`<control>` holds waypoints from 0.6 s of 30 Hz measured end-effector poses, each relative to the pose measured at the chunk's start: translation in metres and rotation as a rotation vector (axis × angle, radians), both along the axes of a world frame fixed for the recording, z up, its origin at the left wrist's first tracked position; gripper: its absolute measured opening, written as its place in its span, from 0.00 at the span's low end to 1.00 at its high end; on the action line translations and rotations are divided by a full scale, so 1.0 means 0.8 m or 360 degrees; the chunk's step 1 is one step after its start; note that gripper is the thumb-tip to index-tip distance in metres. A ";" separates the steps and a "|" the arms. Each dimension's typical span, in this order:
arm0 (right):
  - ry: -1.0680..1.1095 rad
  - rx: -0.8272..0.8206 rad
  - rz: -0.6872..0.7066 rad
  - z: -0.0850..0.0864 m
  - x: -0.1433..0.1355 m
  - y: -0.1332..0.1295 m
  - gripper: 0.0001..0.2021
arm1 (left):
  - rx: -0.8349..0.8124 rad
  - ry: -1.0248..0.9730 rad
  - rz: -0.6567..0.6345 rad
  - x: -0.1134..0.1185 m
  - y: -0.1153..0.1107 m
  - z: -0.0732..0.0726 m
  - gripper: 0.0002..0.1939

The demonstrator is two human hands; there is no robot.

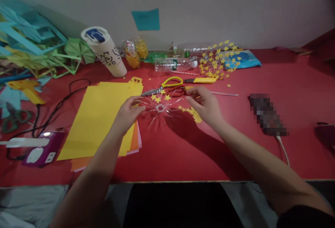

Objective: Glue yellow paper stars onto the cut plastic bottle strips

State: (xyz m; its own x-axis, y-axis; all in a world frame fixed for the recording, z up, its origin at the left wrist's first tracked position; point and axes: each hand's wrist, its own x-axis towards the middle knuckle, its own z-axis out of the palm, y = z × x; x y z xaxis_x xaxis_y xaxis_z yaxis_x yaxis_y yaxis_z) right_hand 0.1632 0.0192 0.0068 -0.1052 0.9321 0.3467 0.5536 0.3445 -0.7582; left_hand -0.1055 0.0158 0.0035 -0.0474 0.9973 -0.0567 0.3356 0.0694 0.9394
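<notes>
A clear plastic bottle piece (160,108), cut into thin strips that spread out around its neck ring, lies on the red table with a few yellow stars on its far strips. My left hand (128,113) is at its left side, thumb and forefinger apart by the strip ends; whether they touch is unclear. Right of the piece, my right hand (205,105) hovers with bent fingers, a gap between thumb and forefinger. Loose yellow paper stars (195,115) lie below that hand. Scissors with yellow handles (172,82) rest just behind the piece.
Yellow paper sheets (102,116) lie left, beside a glue gun (27,90) and a purple power strip (44,149). Behind stand a white tumbler (107,53), a lying bottle (167,65), a star-covered strip piece (218,60) and a yellow cutter (204,80). A blurred-out device (268,114) lies right.
</notes>
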 end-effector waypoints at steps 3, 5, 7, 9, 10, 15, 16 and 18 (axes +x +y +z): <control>-0.0470 0.0183 0.0026 -0.006 0.021 0.011 0.06 | 0.0246 0.0294 0.0071 -0.005 0.000 0.002 0.15; -0.0795 0.0251 0.0166 -0.016 0.023 0.012 0.08 | 0.0508 0.0489 0.0167 -0.004 -0.001 0.009 0.13; -0.1039 0.0276 0.0259 -0.027 0.017 0.008 0.11 | 0.0749 0.0560 0.0230 0.002 -0.004 0.021 0.12; -0.1183 0.0295 0.0259 -0.036 0.008 0.003 0.12 | 0.0902 0.0566 0.0186 0.013 -0.008 0.034 0.12; -0.1213 0.0302 0.0240 -0.040 0.005 0.001 0.12 | 0.0954 0.0549 0.0162 0.019 -0.010 0.040 0.12; -0.1143 0.0239 0.0156 -0.043 0.010 0.003 0.12 | 0.1143 0.0382 0.0182 0.045 -0.019 0.050 0.10; -0.1138 0.0236 0.0161 -0.041 0.014 0.002 0.12 | 0.1156 0.0340 0.0184 0.048 -0.021 0.049 0.09; -0.1156 0.0259 0.0215 -0.038 0.021 -0.001 0.14 | 0.1156 0.0285 0.0169 0.052 -0.024 0.044 0.08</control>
State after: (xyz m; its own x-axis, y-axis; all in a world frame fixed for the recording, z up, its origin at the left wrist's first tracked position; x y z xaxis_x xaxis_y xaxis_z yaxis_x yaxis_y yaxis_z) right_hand 0.1800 0.0184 -0.0235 -0.4694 0.8379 0.2786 0.8397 0.5212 -0.1528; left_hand -0.0639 -0.0034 0.0389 -0.0920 0.7703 0.6310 0.5135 -0.5062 0.6928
